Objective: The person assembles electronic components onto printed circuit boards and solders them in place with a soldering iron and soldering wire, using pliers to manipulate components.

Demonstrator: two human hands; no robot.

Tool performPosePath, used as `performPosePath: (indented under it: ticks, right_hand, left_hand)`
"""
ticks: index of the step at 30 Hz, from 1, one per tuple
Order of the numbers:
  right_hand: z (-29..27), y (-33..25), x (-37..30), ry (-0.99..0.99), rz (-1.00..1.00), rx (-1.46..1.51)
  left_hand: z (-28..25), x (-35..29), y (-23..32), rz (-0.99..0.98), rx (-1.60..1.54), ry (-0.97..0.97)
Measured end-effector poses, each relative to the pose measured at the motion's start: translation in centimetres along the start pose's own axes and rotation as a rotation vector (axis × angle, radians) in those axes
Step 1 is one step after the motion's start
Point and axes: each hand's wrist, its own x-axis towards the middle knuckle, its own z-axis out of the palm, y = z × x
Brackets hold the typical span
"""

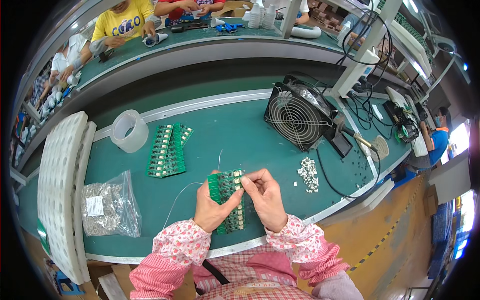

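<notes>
My left hand (212,206) holds a green circuit board panel (226,195) by its left edge, just above the green bench top (240,135). My right hand (265,196) pinches at the panel's right side, fingertips near its upper end; whether a small part sits between the fingers is too small to tell. A thin white wire (180,195) curves out to the left of my left hand. Both forearms wear pink floral sleeves.
A stack of green board panels (167,150) lies behind my hands, a tape roll (129,131) to its left. A clear bag of small parts (107,205) and white foam trays (62,185) sit at left. Small white connectors (308,173) and a wire-guard fan (297,116) are at right. Other people work at the far bench.
</notes>
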Motion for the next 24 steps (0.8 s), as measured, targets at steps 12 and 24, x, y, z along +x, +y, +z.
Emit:
performPosePath:
  ticks: [12, 24]
  right_hand:
    - [-2.6, -1.6, -0.1, 0.076, -0.265, -0.584]
    - [-12.3, -4.5, -1.8, 0.069, -0.818, -1.633]
  left_hand:
    - [-0.1, 0.4, -0.4, -0.053, -0.05, -0.001]
    - [-0.1, 0.6, -0.5, -0.327, -0.378, -0.001]
